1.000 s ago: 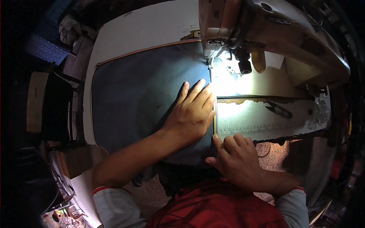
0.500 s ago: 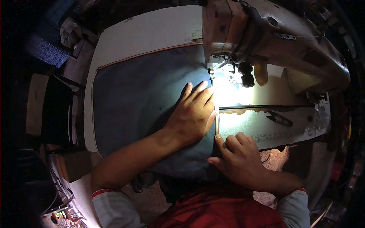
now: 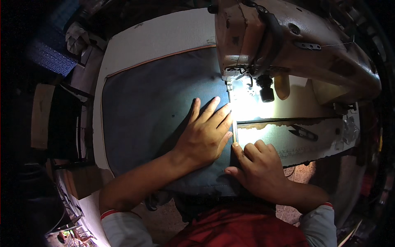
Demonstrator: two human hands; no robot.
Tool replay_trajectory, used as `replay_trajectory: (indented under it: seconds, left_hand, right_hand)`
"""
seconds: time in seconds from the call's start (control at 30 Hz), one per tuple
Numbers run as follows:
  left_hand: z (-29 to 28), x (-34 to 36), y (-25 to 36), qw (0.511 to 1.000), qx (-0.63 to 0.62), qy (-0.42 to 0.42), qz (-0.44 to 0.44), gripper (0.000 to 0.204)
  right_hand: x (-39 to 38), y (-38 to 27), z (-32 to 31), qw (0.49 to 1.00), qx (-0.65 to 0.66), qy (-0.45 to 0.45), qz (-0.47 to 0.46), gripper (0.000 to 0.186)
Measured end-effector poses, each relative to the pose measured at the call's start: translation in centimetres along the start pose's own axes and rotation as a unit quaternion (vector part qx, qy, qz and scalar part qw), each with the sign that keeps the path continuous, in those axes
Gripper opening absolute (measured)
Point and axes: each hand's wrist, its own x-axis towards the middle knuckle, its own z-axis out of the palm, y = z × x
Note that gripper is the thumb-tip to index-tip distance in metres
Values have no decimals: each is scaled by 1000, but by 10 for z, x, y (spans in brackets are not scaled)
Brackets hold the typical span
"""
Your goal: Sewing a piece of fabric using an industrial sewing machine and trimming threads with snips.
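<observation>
A large dark blue-grey piece of fabric [image 3: 140,103] with a thin light brown edging lies flat under the sewing machine [image 3: 251,37]. Its right edge runs in a straight line to the brightly lit presser foot [image 3: 229,85]. My left hand [image 3: 205,133] rests palm down on the fabric, fingers spread, fingertips just short of the foot. Nearer to me, my right hand [image 3: 261,166] holds the fabric's right edge. Its index finger presses on the edging strip and its thumb lies on the cloth; the other fingers are curled, their tips hidden.
Thread snips [image 3: 303,132] lie on the pale table [image 3: 284,144] to the right, near a crumpled clear plastic piece [image 3: 350,127]. Printed ruler marks run along the table's front edge. A brown box [image 3: 82,181] stands low at the left.
My left hand has slid slightly toward me and left over the fabric, away from the presser foot. The right hand stays at the edge almost unmoved; the view has shifted a little.
</observation>
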Motion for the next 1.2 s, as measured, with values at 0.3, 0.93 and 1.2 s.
replay_trajectory:
  seconds: [0.3, 0.93, 1.2]
  left_hand:
    - [0, 13, -14, 1000, -23, -10, 0, 39]
    - [-16, 12, -22, 997, 12, -78, -5, 49]
    - [-15, 17, -36, 998, 23, -60, -4, 47]
  right_hand:
    - [13, 11, 1, 1000, 8, 14, -1, 57]
    - [34, 22, 4, 1000, 25, 10, 10, 50]
    - [48, 26, 7, 999, 23, 31, 16, 48]
